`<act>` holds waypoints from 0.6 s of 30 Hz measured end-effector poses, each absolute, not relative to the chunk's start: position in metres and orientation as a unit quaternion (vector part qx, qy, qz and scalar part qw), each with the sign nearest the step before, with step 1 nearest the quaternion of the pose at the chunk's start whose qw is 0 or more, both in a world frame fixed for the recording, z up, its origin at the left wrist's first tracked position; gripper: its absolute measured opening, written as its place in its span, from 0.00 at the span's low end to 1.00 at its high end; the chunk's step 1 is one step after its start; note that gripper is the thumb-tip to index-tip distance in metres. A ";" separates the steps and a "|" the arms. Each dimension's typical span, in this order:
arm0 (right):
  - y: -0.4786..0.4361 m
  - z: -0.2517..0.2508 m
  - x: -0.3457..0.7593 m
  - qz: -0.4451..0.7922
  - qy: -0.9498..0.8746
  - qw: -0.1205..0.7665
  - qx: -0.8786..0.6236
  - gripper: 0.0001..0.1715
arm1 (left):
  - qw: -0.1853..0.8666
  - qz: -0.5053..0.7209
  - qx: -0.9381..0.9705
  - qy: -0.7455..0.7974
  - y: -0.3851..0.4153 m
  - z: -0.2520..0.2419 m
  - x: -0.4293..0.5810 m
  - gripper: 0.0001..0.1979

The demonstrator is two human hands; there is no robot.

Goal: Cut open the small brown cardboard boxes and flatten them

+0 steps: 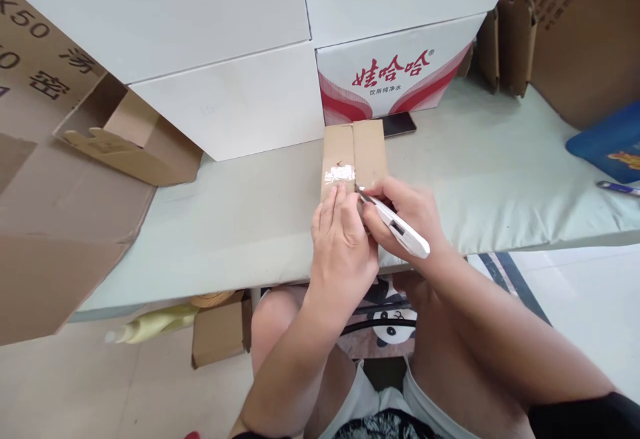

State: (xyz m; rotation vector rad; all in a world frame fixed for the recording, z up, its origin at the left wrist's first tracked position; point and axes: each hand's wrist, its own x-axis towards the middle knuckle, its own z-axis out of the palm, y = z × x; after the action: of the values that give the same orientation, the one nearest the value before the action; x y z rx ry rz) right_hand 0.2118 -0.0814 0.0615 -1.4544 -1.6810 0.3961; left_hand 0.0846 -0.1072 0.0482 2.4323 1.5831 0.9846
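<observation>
A small brown cardboard box [369, 152] rests near the front of the covered table, with a torn white patch [340, 173] on its top beside the centre seam. My left hand [343, 236] lies on the box, fingers stretched over its top just below the patch. In my right hand [407, 216] is a white utility knife [400, 229], gripped between thumb and fingers. Its blade tip meets the seam close to my left fingertips. The near part of the box is hidden under both hands.
White cartons [225, 106] are stacked at the back, one with red print [393, 72]. A dark phone [400, 124] lies behind the box. Large cardboard boxes [100, 206] stand at left. A blue package [610, 142] and a pen [619, 188] lie at right. A bottle [157, 324] is on the floor.
</observation>
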 end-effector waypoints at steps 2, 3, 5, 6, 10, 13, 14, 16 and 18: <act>-0.085 0.062 0.215 0.186 -0.666 0.434 -0.578 0.06 | 0.045 0.320 0.797 0.511 -0.107 0.049 0.082 0.29; -0.086 0.062 0.217 0.202 -0.656 0.443 -0.577 0.05 | 0.054 0.320 0.798 0.507 -0.106 0.049 0.080 0.31; -0.088 0.060 0.223 0.237 -0.627 0.487 -0.560 0.04 | 0.075 0.327 0.796 0.503 -0.104 0.050 0.073 0.34; -0.088 0.059 0.227 0.250 -0.604 0.528 -0.541 0.04 | 0.086 0.337 0.791 0.503 -0.102 0.050 0.069 0.35; -0.078 0.050 0.246 0.166 -0.500 0.701 -0.481 0.04 | 0.134 0.409 0.740 0.516 -0.091 0.046 0.051 0.33; -0.067 0.037 0.258 0.117 -0.501 0.667 -0.540 0.07 | 0.167 0.464 0.686 0.535 -0.080 0.041 0.039 0.27; -0.064 0.032 0.260 0.130 -0.512 0.642 -0.555 0.09 | 0.170 0.473 0.678 0.536 -0.077 0.040 0.036 0.25; -0.062 0.025 0.261 0.163 -0.536 0.607 -0.564 0.11 | 0.164 0.476 0.688 0.522 -0.072 0.040 0.033 0.21; -0.063 0.020 0.258 0.173 -0.555 0.593 -0.557 0.11 | 0.149 0.467 0.715 0.498 -0.069 0.041 0.033 0.16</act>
State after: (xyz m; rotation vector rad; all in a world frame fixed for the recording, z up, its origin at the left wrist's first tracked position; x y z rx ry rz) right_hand 0.2585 -0.0633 0.0202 -1.2945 -1.2898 0.4025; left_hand 0.0334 -0.0692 0.0412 2.0553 1.4326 1.3417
